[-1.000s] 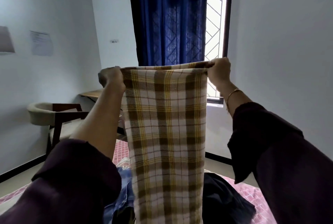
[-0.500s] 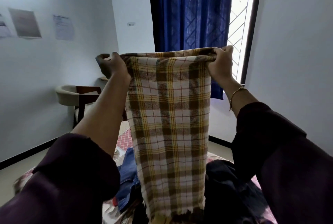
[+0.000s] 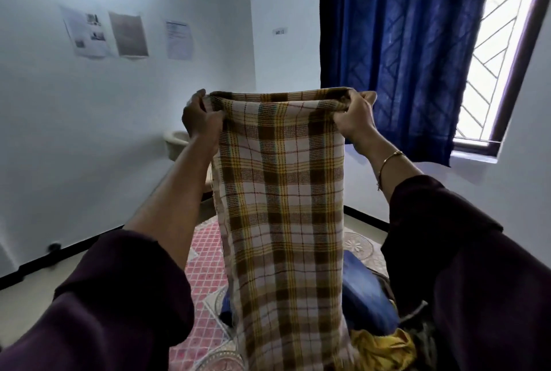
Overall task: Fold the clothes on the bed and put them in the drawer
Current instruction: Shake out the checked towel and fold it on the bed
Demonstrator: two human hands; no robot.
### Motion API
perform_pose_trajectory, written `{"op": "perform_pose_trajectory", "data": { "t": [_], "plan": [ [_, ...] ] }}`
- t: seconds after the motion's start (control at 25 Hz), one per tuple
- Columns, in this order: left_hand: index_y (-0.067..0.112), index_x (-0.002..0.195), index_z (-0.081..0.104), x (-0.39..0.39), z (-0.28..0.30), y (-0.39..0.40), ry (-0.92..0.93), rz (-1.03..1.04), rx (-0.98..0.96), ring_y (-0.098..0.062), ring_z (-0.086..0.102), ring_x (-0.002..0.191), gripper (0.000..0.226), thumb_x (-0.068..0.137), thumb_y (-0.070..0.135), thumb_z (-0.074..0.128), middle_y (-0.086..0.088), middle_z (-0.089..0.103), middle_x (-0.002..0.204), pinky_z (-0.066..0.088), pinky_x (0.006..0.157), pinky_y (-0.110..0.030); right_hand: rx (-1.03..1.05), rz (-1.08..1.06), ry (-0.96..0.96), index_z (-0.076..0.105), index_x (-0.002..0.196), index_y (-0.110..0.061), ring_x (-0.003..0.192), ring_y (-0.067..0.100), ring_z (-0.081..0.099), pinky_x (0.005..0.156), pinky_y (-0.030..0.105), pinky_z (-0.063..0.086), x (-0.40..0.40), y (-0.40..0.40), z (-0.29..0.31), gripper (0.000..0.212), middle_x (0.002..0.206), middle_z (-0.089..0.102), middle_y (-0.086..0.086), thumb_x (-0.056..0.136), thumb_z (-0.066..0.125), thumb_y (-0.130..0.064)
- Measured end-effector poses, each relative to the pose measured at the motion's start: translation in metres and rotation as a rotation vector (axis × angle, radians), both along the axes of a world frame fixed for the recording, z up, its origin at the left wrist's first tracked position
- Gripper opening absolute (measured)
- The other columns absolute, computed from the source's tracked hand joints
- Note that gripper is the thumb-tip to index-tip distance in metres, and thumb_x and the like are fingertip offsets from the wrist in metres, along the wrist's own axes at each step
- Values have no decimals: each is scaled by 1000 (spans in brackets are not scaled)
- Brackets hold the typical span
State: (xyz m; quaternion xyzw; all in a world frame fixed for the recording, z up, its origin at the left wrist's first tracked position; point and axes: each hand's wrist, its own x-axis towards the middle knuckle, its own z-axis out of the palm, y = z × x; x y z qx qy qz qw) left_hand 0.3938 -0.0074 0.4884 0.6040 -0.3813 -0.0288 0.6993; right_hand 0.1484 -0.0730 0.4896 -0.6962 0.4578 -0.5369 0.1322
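A brown, yellow and white checked cloth (image 3: 283, 209) hangs lengthwise in front of me, held up by its top edge. My left hand (image 3: 201, 117) grips the top left corner and my right hand (image 3: 356, 117) grips the top right corner, both with fingers curled round the fabric. Below the cloth lies the bed with a pink patterned sheet (image 3: 205, 269). On it sit a blue garment (image 3: 366, 296) and a yellow garment (image 3: 384, 349), partly hidden by the cloth and my right sleeve. No drawer is in view.
A dark blue curtain (image 3: 402, 51) covers part of a barred window (image 3: 504, 51) ahead. Papers (image 3: 128, 33) are stuck on the white wall at left. A pale chair (image 3: 176, 141) shows behind my left arm. Floor runs along the left of the bed.
My view has tilted down and turned left, so the hands sit lower against the curtain. Both hands keep hold of the cloth's top corners, now a little closer together.
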Motion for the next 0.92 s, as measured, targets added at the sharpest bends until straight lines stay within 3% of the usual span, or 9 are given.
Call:
{"op": "perform_pose_trajectory", "data": {
  "t": [0.12, 0.24, 0.4, 0.56, 0.8, 0.92],
  "plan": [
    [11, 135, 46, 84, -1, -13, -65, 30, 31, -22, 51, 120, 61, 78, 0, 65, -8, 54, 131, 46, 101, -35, 28, -18, -46, 52, 119, -3, 92, 15, 40, 88, 24, 49, 80, -12, -4, 35, 111, 23, 4, 85, 53, 0],
    [11, 130, 53, 155, -1, -28, -119, 108, 8, -25, 53, 117, 44, 86, 5, 58, -9, 59, 126, 48, 98, -39, 45, -57, -113, 53, 118, -3, 90, 14, 40, 84, 18, 45, 151, -26, -7, 33, 120, 29, 9, 85, 52, 1],
    [9, 116, 63, 205, 4, -41, -133, 240, -88, -20, 60, 107, 28, 92, 8, 51, -8, 65, 117, 45, 91, -22, -18, -173, -133, 54, 112, 0, 89, 13, 38, 86, 16, 44, 211, -42, -11, 30, 122, 32, 13, 83, 52, 7],
    [16, 112, 66, 250, 1, -68, -105, 301, -75, -17, 60, 106, 25, 91, 17, 52, -1, 67, 113, 42, 86, -21, -113, -281, -56, 56, 113, 1, 87, 11, 40, 79, 9, 34, 254, -64, -17, 27, 121, 38, 13, 87, 52, 5],
    [9, 109, 66, 295, -19, -145, -27, 200, -42, -20, 61, 103, 27, 87, 4, 51, -7, 67, 109, 46, 87, -24, -90, -417, -48, 58, 107, 3, 98, 26, 57, 78, 17, 37, 299, -129, -41, 19, 123, 43, 16, 95, 47, -6],
    [9, 106, 66, 319, -34, -216, 65, 87, 68, -18, 62, 96, 25, 87, 5, 51, -5, 66, 101, 49, 87, -25, 97, -454, -42, 58, 103, 2, 98, 33, 56, 81, 28, 42, 316, -190, -56, 17, 123, 45, 19, 95, 46, -7]
  ]
}}
